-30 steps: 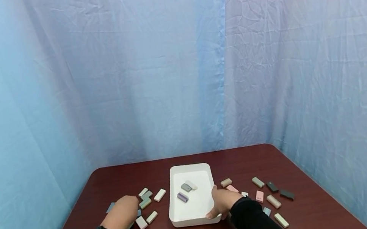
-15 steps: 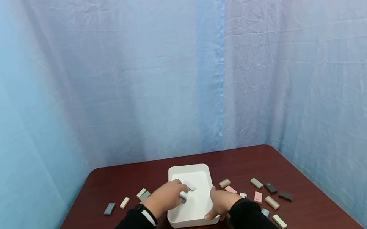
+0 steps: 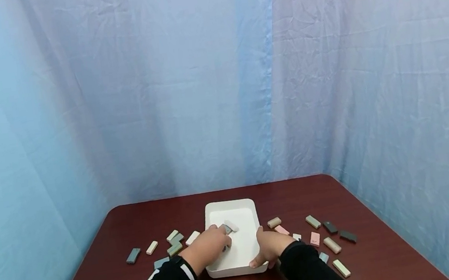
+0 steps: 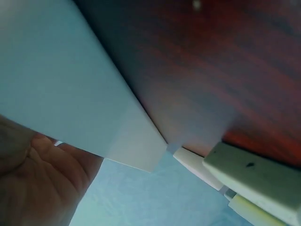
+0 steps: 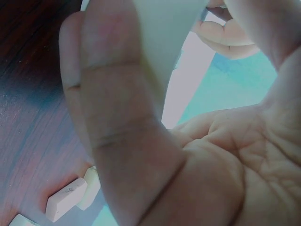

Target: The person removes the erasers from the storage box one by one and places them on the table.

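A white tray (image 3: pixel 245 270) stands in the middle of the table. My right hand (image 3: pixel 272 246) grips its near right corner, the thumb lying over the rim; in the right wrist view the fingers (image 5: pixel 117 94) lie against the outside wall. Inside the tray, my left hand (image 3: pixel 208 247) reaches over the left rim with its fingers bent downward. A dark bit of a block (image 3: pixel 224 248) shows under those fingers; whether they pinch it is hidden. Just beyond lie a grey block (image 3: pixel 228 228) and a white block (image 3: pixel 231 225). In the left wrist view the tray wall covers the fingertips.
Several small blocks lie left of the tray, including a slate-blue block (image 3: pixel 133 255) and a green block (image 3: pixel 175 249). More are scattered to the right, among them a pink block (image 3: pixel 314 239) and a dark block (image 3: pixel 347 236). Blue curtains (image 3: pixel 201 91) hang behind the table.
My left hand has moved right from the blocks on the left into the tray, then shifted slightly nearer to me over the purple block. My right hand keeps its grip on the tray.
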`<state>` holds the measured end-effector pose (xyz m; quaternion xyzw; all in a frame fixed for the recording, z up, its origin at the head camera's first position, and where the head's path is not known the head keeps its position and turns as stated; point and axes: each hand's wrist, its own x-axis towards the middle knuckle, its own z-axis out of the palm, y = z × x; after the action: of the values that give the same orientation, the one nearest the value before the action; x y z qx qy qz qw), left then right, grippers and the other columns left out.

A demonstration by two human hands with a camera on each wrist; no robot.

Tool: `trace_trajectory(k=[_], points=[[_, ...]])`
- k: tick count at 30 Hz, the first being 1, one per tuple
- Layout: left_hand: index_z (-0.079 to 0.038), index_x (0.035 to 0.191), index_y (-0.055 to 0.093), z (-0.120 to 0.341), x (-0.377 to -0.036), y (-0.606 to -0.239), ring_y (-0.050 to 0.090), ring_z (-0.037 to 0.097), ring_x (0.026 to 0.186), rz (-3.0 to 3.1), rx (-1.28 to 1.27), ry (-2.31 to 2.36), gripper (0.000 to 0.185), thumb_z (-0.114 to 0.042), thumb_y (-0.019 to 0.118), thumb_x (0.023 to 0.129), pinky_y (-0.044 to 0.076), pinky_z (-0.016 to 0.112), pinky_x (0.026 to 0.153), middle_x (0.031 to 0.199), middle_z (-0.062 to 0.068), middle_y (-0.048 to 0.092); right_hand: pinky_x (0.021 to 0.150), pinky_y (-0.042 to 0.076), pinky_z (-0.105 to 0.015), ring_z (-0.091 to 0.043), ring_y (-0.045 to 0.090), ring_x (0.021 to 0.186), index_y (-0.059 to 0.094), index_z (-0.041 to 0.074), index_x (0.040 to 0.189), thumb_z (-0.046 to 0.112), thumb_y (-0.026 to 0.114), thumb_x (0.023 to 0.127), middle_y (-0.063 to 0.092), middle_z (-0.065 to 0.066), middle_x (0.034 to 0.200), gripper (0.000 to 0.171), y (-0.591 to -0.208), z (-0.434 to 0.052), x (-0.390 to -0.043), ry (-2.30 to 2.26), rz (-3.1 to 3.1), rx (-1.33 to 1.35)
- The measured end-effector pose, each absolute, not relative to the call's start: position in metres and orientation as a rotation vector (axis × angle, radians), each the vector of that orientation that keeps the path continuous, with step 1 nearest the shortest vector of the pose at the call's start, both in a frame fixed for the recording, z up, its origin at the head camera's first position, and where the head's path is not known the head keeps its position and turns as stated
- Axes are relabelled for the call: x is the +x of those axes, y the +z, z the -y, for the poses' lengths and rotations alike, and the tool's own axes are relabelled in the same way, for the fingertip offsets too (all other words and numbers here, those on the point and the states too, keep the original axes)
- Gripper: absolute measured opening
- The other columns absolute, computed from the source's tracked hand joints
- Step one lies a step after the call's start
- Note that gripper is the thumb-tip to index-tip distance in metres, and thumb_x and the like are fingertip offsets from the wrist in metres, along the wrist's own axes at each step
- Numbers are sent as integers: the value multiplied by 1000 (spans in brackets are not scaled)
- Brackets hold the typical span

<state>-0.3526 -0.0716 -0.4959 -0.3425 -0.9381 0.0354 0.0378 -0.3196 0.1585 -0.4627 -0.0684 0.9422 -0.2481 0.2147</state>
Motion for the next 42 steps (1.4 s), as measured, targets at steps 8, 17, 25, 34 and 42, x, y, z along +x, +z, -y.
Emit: trace_trajectory(k=[8,17,25,34,42], points=[[-32,105,82,68,-344,-498,60,7,83,2794,-1177,154,18,-17,75,98,50,21,74,94,-9,64,84,55,-42,-22,71,65,22,-9,163,38,90,87,62,-26,143,113,-464,-159,-318,-636,-2634,-197],[-28,94,80,71,-332,-493,50,0,72,2706,-1297,46,12,-16,77,96,41,16,65,85,-10,61,77,55,-40,-21,71,65,22,-10,163,39,89,87,65,-26,139,112,-463,-160,-317,-649,-2634,-228],[-26,106,84,95,-317,-475,58,1,77,2646,-1266,-111,16,-14,79,96,47,15,67,86,-9,64,80,55,-41,-22,72,68,22,-10,164,38,89,87,60,-28,147,112,-461,-161,-317,-666,-2633,-212],[-19,101,83,168,-292,-466,44,2,68,2807,-787,-344,12,-10,81,93,42,23,60,80,-9,54,85,54,-43,-24,71,67,21,-9,164,37,90,86,55,-30,151,114,-460,-160,-315,-685,-2624,-210],[-15,88,71,223,-290,-476,58,14,75,3050,-334,-284,14,-3,76,95,50,37,67,84,-1,62,84,55,-42,-24,72,68,21,-9,164,36,91,86,50,-31,156,114,-460,-160,-318,-699,-2618,-184]])
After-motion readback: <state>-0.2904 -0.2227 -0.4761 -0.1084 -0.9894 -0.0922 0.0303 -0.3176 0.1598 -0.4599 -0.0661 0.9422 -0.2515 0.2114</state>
